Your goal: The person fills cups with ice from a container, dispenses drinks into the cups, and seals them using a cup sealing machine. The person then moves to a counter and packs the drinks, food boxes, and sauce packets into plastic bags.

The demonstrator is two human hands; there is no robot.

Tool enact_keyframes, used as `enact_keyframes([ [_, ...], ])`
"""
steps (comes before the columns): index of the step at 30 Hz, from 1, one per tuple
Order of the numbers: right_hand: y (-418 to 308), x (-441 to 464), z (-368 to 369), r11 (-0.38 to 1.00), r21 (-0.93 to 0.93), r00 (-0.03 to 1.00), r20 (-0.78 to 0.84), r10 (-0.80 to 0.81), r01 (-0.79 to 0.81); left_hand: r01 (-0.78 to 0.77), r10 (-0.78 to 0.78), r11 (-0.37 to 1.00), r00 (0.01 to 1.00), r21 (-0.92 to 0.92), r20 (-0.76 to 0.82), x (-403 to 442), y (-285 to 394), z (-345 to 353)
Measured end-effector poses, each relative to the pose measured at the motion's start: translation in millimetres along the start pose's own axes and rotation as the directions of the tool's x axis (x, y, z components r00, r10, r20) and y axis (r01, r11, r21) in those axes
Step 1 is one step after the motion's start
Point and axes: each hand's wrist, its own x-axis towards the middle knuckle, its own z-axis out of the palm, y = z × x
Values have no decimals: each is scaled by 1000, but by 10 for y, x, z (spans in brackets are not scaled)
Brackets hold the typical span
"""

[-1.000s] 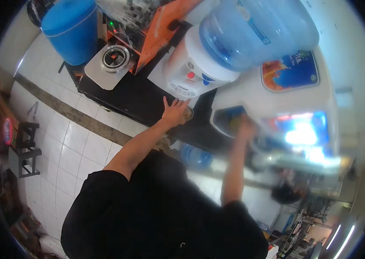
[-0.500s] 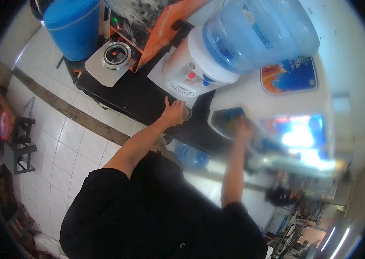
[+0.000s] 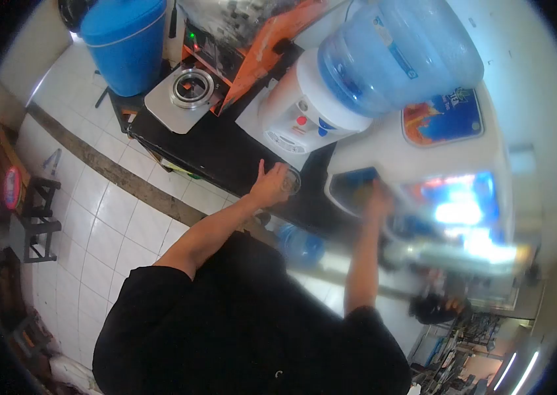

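Note:
My left hand (image 3: 270, 186) is wrapped round a clear drinking glass (image 3: 293, 179) at the edge of the black counter (image 3: 216, 153), with the thumb sticking out. The glass stands just in front of a white water dispenser (image 3: 295, 122) that has red and blue taps. My right hand (image 3: 377, 199) is blurred at the dark opening (image 3: 352, 186) in a large white plastic box (image 3: 384, 157); its fingers are hard to make out. Something yellowish shows faintly inside that opening.
A big blue water bottle (image 3: 403, 52) sits upside down on the dispenser. To the left are a metal appliance with a round ring (image 3: 191, 87), an orange panel (image 3: 259, 49) and a blue lidded bucket (image 3: 126, 49). Another water bottle (image 3: 300, 245) stands below the counter.
The whole view has shifted slightly, so things appear a little further right and lower. My left hand stays on the glass, and my right hand stays at the box's opening.

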Motion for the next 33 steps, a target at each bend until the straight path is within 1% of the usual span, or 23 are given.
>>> enact_keyframes([
  [2, -142, -7, -104, 988, 7, 987, 53, 151, -152, 0, 0, 1000, 1000, 10, 27, 3, 43, -6],
  [3, -31, -14, -31, 988, 11, 987, 50, 151, -152, -2, 2, 1000, 1000, 14, 24, 12, 58, 4],
  [4, 72, -16, 53, 958, 170, 972, 81, 219, -230, -44, 43, 998, 999, 38, 33, 28, 75, 14],
  [5, 34, -21, 25, 931, 245, 962, 101, 252, -270, -86, 83, 994, 995, 61, 46, 38, 119, 2],
  [6, 0, -26, -2, 896, 318, 951, 120, 285, -309, -89, 86, 994, 995, 62, 49, 50, 167, -3],
  [7, -24, -26, -46, 958, 161, 970, 79, 229, -239, -92, 92, 996, 995, -5, 46, 63, 212, -10],
  [8, -106, -28, -110, 986, -4, 985, 50, 168, -168, -95, 98, 993, 994, -71, 44, 67, 276, -48],
  [9, -112, -36, -127, 985, -5, 984, 49, 174, -174, -97, 100, 993, 994, -69, 50, 67, 370, -126],
  [11, -134, -15, -158, 971, -92, 970, 86, 226, -218, -33, 61, 980, 988, -197, 141, 113, 522, -268],
  [12, -240, -32, -251, 970, -93, 969, 80, 233, -225, -39, 68, 980, 987, -195, 145, 145, 544, -270],
  [14, -688, -126, -533, 963, 107, 967, 85, 239, -247, -106, 130, 976, 985, -192, 117, 206, 590, -257],
  [15, -800, -202, -609, 961, 103, 966, 76, 248, -255, -115, 141, 975, 982, -192, 125, 222, 615, -265],
  [17, -1006, -338, -705, 958, 183, 956, 233, 177, -222, -126, 163, 969, 972, -210, 170, 260, 653, -306],
  [18, -1151, -406, -736, 956, 181, 956, 226, 188, -230, -134, 172, 969, 969, -208, 178, 275, 649, -285],
  [20, -1407, -590, -794, 987, 161, 960, 273, -61, 17, -214, 234, 961, 967, -175, 105, 266, 634, -192],
  [21, -1488, -658, -798, 988, 153, 963, 267, -41, 0, -223, 246, 959, 962, -175, 122, 262, 649, -178],
  [23, -1605, -723, -783, 979, -16, 876, 449, -174, 202, -207, 224, 967, 969, -148, 107, 272, 681, -146],
  [24, -1621, -745, -784, 982, -23, 882, 444, -160, 189, -216, 234, 965, 965, -147, 119, 269, 700, -126],
  [26, -1675, -760, -785, 921, -15, 838, 421, -348, 390, -198, 212, 972, 972, -128, 102, 260, 733, -144],
  [27, -1706, -760, -791, 923, -15, 840, 420, -344, 385, -199, 213, 972, 971, -126, 106, 250, 743, -178],
  [29, -1800, -722, -818, 868, -79, 805, 422, -416, 490, -186, 201, 977, 967, -105, 154, 247, 757, -272],
  [33, -1962, -621, -892, 834, -100, 783, 422, -458, 542, -184, 197, 977, 971, -103, 137, 231, 764, -344],
])
